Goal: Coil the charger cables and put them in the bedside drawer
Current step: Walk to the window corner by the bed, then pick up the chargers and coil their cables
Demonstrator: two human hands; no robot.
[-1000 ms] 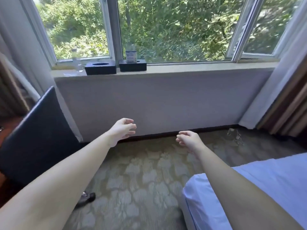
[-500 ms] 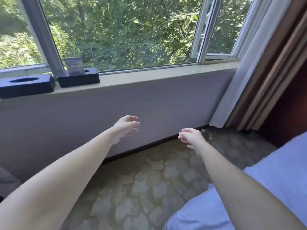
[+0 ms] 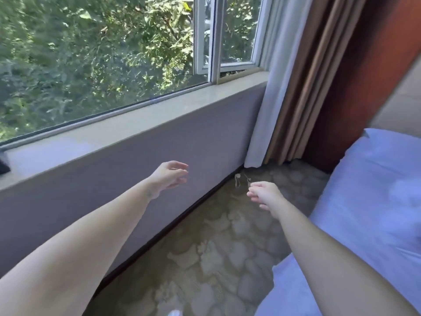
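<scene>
Both hands empty: left hand loosely spread, right hand half-curled, nothing in grip. Small tangled cable on floor near curtain, by wall base. Drawer not in view. Risks: cable misidentified due to blur; snagging under curtain hem; kinking if yanked.

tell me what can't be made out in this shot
Head view only:
- small thing on the carpet by the wall: too small and blurred to name, partly behind the right hand.
- dark object on the sill: cut off by the left edge.
- Drawer, cables: not in view.
- left hand: empty.
</scene>
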